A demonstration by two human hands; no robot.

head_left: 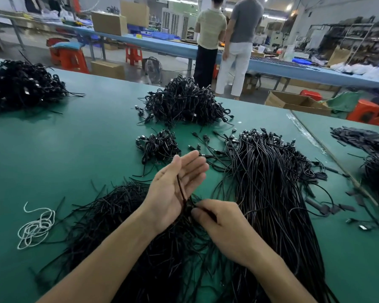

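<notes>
Standing at the green table (74,138), the person holds both hands above a loose pile of black ties (109,215).

The left hand (175,189) is turned palm up, with its fingers straight and close together and the thumb extended; it grips nothing. A thin black strand (181,189) lies across this palm, running from mid-palm down to the heel of the hand.

The right hand (219,224) has curled fingers. Its thumb and forefinger pinch the lower end of the black strand, just beside the heel of the left hand.

A long cable bundle (267,182) lies to the right of the hands, connectors pointing away. Beyond the fingertips sits a small coiled bundle (158,145), with a large heap (184,101) behind it. A tangled white cord (37,226) rests on the table to the left. Two people (225,40) stand at the far bench, backs turned.
</notes>
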